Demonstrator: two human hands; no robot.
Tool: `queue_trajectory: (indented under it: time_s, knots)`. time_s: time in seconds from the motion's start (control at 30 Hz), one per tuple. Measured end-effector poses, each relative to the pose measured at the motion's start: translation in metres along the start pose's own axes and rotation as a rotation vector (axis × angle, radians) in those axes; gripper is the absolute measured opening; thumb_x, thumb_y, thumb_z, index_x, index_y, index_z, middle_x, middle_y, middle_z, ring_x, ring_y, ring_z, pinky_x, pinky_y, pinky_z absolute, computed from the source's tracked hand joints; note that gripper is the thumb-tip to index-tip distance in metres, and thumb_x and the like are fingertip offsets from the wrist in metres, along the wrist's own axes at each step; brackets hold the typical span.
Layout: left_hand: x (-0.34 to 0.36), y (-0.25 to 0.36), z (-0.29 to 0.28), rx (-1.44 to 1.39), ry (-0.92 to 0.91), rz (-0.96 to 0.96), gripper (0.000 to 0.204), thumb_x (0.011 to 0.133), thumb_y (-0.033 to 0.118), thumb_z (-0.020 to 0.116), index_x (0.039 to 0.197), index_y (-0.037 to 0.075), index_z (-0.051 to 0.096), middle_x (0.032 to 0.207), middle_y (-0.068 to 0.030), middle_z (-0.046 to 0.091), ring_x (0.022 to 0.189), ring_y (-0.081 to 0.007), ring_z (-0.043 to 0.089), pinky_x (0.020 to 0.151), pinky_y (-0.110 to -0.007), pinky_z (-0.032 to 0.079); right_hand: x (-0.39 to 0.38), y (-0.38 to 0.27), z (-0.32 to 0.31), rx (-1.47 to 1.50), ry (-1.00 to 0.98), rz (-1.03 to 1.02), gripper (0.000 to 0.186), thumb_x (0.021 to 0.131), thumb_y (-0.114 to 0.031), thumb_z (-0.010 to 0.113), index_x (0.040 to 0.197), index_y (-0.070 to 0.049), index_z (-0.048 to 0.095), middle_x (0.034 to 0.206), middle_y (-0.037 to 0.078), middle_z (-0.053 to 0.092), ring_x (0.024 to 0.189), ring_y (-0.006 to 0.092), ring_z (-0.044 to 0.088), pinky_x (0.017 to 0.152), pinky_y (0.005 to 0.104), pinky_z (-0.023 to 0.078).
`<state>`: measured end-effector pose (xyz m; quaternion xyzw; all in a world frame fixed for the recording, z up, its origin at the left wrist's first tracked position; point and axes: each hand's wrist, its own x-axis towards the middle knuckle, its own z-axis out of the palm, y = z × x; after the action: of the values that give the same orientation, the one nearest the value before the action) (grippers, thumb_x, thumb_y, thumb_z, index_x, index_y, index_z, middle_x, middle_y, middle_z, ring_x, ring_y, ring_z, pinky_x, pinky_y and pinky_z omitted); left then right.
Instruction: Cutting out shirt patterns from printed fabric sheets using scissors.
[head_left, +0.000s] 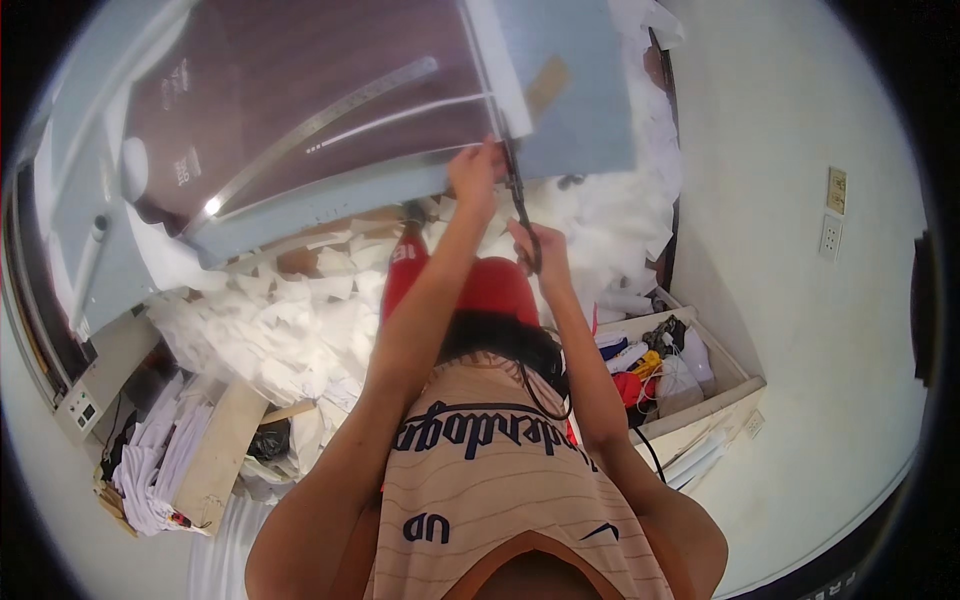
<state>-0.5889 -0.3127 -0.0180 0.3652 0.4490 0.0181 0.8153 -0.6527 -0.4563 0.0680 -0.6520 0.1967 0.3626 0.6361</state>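
My right hand (545, 252) is closed on the black handle of a pair of long scissors (522, 208), close to my body. The scissors' blades point away from me, up to the near edge of the table. My left hand (477, 175) is just left of the blades, fingers pinched at the near right corner of a dark brown sheet (300, 70). A white strip (505, 75) runs along the sheet's right edge, its near end by the blades. The exact grip of the left fingertips is too blurred to make out.
A clear ruler (330, 115) and a thin white strip (400, 117) lie on the sheet, over a blue-grey tabletop (600, 120). White scraps (300, 340) are heaped below. A wooden box (710, 400) of odds and ends stands right; folded white cloths (160, 455) sit left.
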Motion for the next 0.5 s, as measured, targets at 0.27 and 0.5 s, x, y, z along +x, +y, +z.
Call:
queue_trajectory:
  time_s: [0.27, 0.5]
  knots:
    - [0.004, -0.002, -0.006, 0.086, 0.027, -0.054, 0.019, 0.099, 0.021, 0.071, 0.105, 0.003, 0.069, 0.103, -0.0057, 0.073, 0.09, -0.0141, 0.069, 0.076, -0.031, 0.057, 0.028, 0.009, -0.008, 0.005, -0.043, -0.003, 0.033, 0.097, -0.03, 0.072, 0.076, -0.008, 0.061, 0.061, -0.003, 0.05, 0.047, 0.0067, 0.048, 0.042, 0.0242, 0.031]
    - [0.005, 0.004, -0.008, 0.069, 0.0, -0.047, 0.022, 0.1, 0.021, 0.071, 0.106, 0.0, 0.068, 0.104, -0.0081, 0.073, 0.091, -0.016, 0.07, 0.078, -0.032, 0.059, 0.072, -0.005, -0.002, -0.023, -0.089, -0.045, 0.036, 0.096, -0.035, 0.075, 0.075, -0.008, 0.061, 0.062, -0.004, 0.051, 0.048, 0.0069, 0.048, 0.042, 0.0247, 0.033]
